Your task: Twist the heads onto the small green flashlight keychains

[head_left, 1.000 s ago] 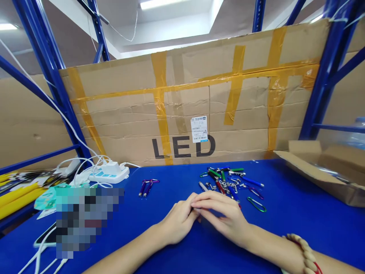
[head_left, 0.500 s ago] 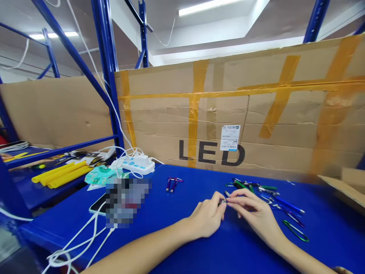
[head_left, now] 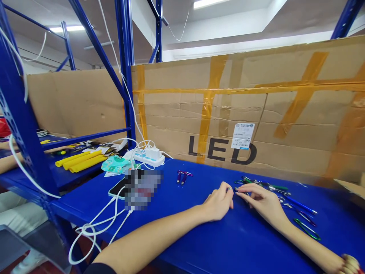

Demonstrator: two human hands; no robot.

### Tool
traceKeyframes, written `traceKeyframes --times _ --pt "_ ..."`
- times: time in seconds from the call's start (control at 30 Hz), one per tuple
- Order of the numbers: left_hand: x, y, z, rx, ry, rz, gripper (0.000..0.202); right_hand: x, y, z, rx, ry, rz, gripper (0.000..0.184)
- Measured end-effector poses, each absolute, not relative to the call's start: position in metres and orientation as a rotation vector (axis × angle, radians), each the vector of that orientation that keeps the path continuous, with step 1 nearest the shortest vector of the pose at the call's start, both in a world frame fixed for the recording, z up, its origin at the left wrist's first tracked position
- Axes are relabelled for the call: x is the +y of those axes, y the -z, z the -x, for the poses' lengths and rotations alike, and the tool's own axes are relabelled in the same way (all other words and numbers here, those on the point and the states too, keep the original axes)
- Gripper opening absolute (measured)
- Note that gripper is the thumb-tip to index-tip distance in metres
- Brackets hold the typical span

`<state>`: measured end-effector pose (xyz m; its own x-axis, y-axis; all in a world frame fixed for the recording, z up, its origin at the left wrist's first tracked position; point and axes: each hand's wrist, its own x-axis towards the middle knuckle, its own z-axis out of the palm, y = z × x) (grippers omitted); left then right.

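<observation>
My left hand (head_left: 219,203) is closed in a pinch on a small metal piece, mostly hidden by the fingertips. My right hand (head_left: 264,201) pinches a small dark piece with a metallic glint, too small to name. A narrow gap separates the two sets of fingertips, just above the blue tabletop (head_left: 205,239). Behind and right of the right hand lies a loose group of metal parts, among them a blue rod (head_left: 300,204), a purple carabiner (head_left: 305,217) and a green carabiner (head_left: 307,229). Two purple tubes (head_left: 181,178) with clips rest left of my hands.
At left lie a phone (head_left: 116,189), a blurred-out item (head_left: 142,188) and white cables (head_left: 91,228). A white power strip (head_left: 149,157) stands behind them. Yellow tubes (head_left: 85,161) lie on the neighbouring table, where another person's arm (head_left: 11,163) shows. Cardboard (head_left: 171,114) walls the back.
The view has turned left, so the scene sits farther right. My fingertips, together before, are now slightly apart, each hand still pinching.
</observation>
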<state>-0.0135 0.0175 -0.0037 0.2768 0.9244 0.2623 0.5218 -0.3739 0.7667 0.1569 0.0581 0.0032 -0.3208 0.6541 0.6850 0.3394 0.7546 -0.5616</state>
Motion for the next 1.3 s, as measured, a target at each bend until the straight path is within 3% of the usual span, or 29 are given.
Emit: traceKeyframes --times 0.57,1.3 --pt "0.022 -0.002 0.014 1.216 -1.115 -1.874 0.015 0.063 -0.003 -0.158 -1.988 -0.412 0.717 0.038" --pt "0.018 -0.005 0.014 1.149 -0.962 -2.173 0.018 0.04 -0.019 -0.169 -1.993 -0.442 0.71 0.025"
